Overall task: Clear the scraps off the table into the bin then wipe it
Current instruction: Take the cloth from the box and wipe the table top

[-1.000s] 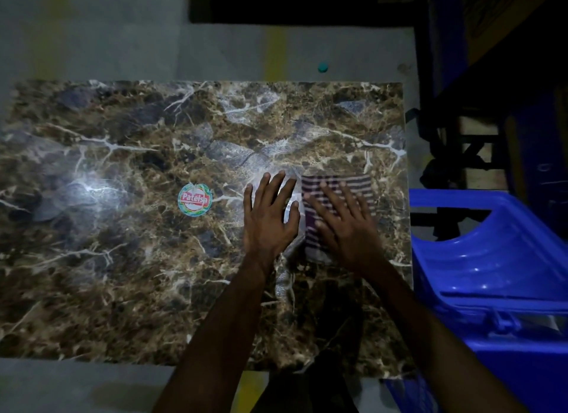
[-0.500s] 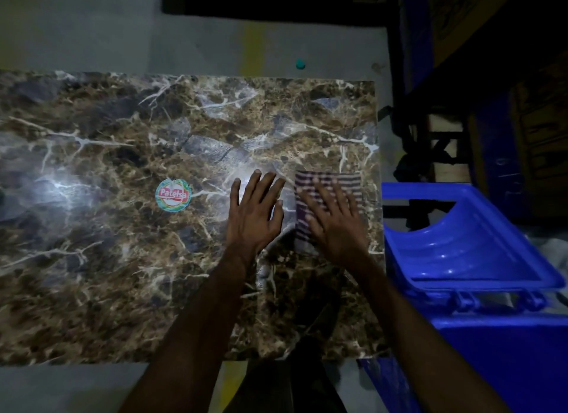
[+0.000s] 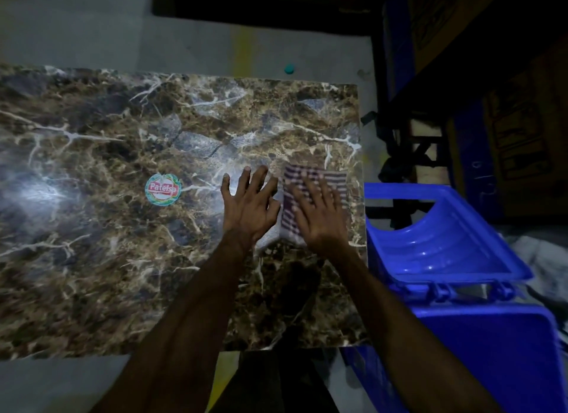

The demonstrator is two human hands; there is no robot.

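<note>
I am pressing my right hand (image 3: 319, 219), fingers flat, on the striped cloth (image 3: 313, 179) at the worktop's (image 3: 92, 259) right edge. My left hand (image 3: 249, 206) is resting open, fingers spread, beside it. The blue bin (image 3: 445, 253) is sitting lower right.

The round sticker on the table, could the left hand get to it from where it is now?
Probably yes. The left hand lies flat on the table, just right of the sticker, with only bare tabletop between them.

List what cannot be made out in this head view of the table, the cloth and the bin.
- Cloth: its middle is hidden under the right hand, which is blurred.
- Bin: its inside is hidden by the raised lid; the frame edge cuts it off.
- Table: its left end is cut off by the frame edge.
- Small scraps: not discernible on the busy marble pattern in dim light.
</note>
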